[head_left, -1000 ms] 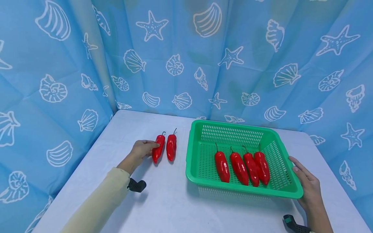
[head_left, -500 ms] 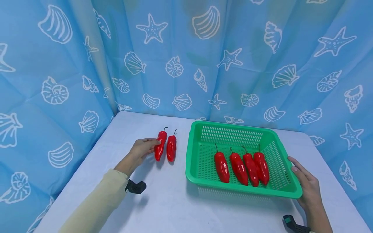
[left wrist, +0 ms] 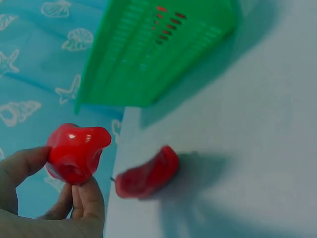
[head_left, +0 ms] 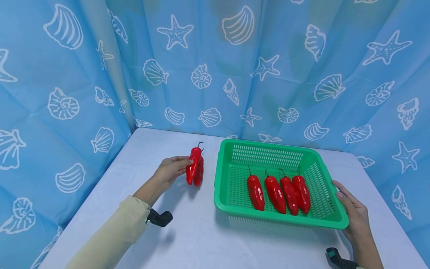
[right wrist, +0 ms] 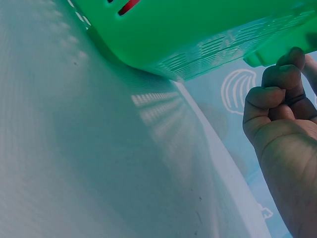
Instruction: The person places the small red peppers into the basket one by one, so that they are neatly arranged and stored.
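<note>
In the head view my left hand (head_left: 169, 172) pinches a red chili pepper (head_left: 193, 166) between thumb and fingers, its stem pointing up and away. Behind it, partly covered, a second red pepper (head_left: 200, 175) lies on the table. The left wrist view has the held pepper (left wrist: 77, 151) raised, end toward the camera, with the other pepper (left wrist: 148, 176) lower on the white surface. My right hand (head_left: 356, 216) grips the right rim of a green plastic basket (head_left: 218, 175). Its fingers (right wrist: 282, 77) are curled at the rim in the right wrist view.
Several red peppers (head_left: 275, 194) lie side by side in the basket. Under everything is a white-covered table (head_left: 218, 246). A blue curtain (head_left: 208, 97) with white shells and starfish hangs behind and at both sides. Each wrist bears a small black camera (head_left: 161, 218).
My left hand has lifted its pepper and carried it to the right, so it now overlaps the second pepper. My right hand and the basket stay practically in place.
</note>
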A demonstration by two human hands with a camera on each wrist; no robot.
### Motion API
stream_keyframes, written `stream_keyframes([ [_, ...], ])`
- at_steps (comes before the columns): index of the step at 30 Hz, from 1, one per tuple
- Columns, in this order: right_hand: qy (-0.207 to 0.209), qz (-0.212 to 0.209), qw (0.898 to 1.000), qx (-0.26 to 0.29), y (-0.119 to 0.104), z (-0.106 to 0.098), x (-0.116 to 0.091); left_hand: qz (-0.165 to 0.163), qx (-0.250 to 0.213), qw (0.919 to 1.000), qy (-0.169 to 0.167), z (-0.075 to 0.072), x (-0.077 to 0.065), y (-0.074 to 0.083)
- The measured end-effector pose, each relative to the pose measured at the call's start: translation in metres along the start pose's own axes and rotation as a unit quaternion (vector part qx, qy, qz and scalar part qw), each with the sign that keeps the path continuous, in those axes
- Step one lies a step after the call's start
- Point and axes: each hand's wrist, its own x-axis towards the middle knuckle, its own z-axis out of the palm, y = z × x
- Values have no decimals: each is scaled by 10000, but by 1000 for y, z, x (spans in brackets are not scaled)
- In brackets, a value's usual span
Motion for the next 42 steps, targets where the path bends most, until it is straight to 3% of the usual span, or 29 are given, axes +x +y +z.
stream_keyframes([
  [9, 73, 61, 10000, -29, 2, -2, 2, 184, -436, 9986, -230, 14, -13, 15],
  [20, 102, 98, 9999, -18, 1, -3, 2, 475, -414, 9955, -709, 42, -33, 28],
  [26, 114, 113, 9999, -53, 1, -2, 1, 358, -399, 9953, -801, 57, -37, 29],
  [42, -9, -30, 10000, 8, 2, -2, 1, 421, -264, 9923, -1138, 87, -42, 32],
])
